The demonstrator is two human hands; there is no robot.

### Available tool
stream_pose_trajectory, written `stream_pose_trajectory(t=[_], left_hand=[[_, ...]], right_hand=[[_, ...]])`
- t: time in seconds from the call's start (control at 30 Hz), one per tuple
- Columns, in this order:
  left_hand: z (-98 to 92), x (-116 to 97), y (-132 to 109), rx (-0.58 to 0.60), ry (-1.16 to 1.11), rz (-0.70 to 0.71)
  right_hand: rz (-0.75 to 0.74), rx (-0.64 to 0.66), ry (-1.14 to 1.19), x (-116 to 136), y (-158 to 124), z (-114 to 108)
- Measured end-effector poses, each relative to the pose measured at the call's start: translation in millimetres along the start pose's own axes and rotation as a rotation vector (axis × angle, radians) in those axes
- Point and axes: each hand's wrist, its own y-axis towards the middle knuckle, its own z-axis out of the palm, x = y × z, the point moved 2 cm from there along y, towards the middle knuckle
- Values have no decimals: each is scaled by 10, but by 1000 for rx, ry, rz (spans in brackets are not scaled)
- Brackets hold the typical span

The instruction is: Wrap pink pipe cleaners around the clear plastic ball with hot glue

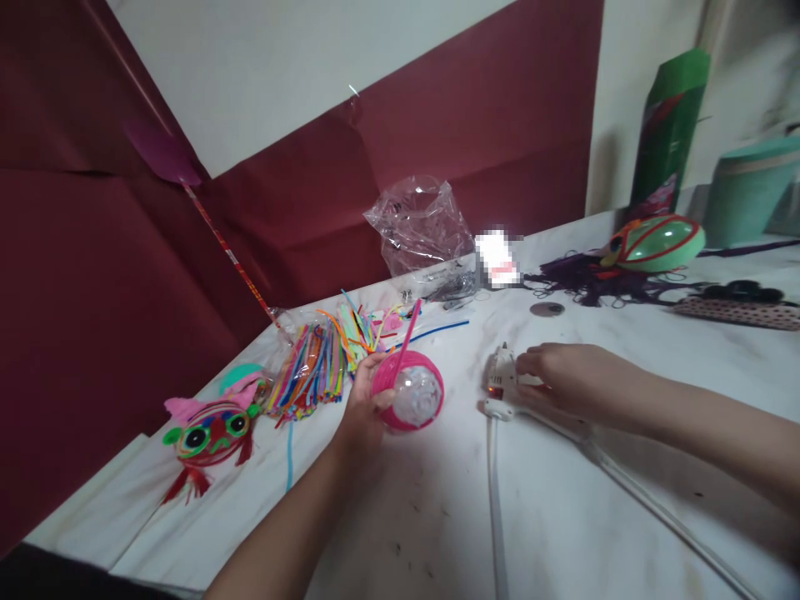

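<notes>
My left hand (370, 396) is wrapped round a clear ball (417, 397) with pink pipe cleaner wound about its rim. A straight pink pipe cleaner (409, 333) sticks up from the ball's top. To the right, my right hand (542, 371) is at a white glue gun (502, 379), which lies on the table with an orange light showing. Its fingers are bent against the gun's right side; whether they grip it is hard to tell. White cords run from the gun toward the front of the table.
Bundled coloured pipe cleaners (312, 367) and a decorated face with green-ringed eyes (216, 433) lie at the left. Behind are a clear plastic bag (425, 225) and a blurred bright object (497, 258). A green balloon-like piece (666, 243) and a dotted case (737, 312) lie at the right.
</notes>
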Motion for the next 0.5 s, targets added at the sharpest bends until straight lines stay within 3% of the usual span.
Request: stream_pose_trajectory(t=[0.23, 0.5], left_hand=[[-170, 75, 73, 46, 6, -1], [-262, 73, 115, 12, -40, 44]], right_hand=[[-76, 144, -140, 138, -81, 174], [-37, -87, -41, 60, -44, 432]])
